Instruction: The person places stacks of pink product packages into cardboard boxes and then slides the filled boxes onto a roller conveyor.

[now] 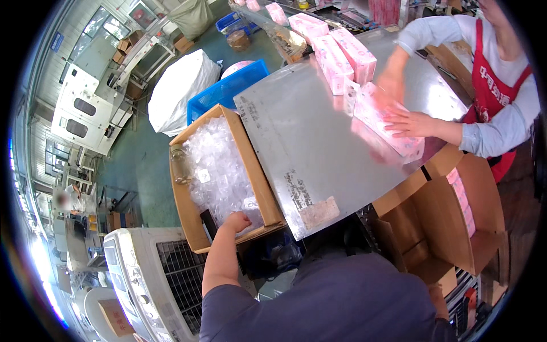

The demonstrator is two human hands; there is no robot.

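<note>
The left hand (236, 221) was down in the cardboard box (188, 216) at the person's left, fingers curled shut into the heap of clear plastic bags (219, 165) at the box's near end, gripping a bunch of them. That box sat just beside the left edge of the slanted metal table (307, 142), with a blue crate (225, 91) and a white sack (179, 91) beyond it. The right hand was nowhere to be seen, lost below the dark sleeve at the lower edge, so whether it was spread or closed could not be told. Across the table, a co-worker in a red apron had both hands (407, 122) flat and spread on a stack of pink cartons (382, 122), pressing it at the table's far right edge, with more pink cartons (342, 54) standing in a row behind. An open cardboard case (456, 228) waited below that corner, and a white fan housing (154, 279) stood near the person's left elbow.
</note>
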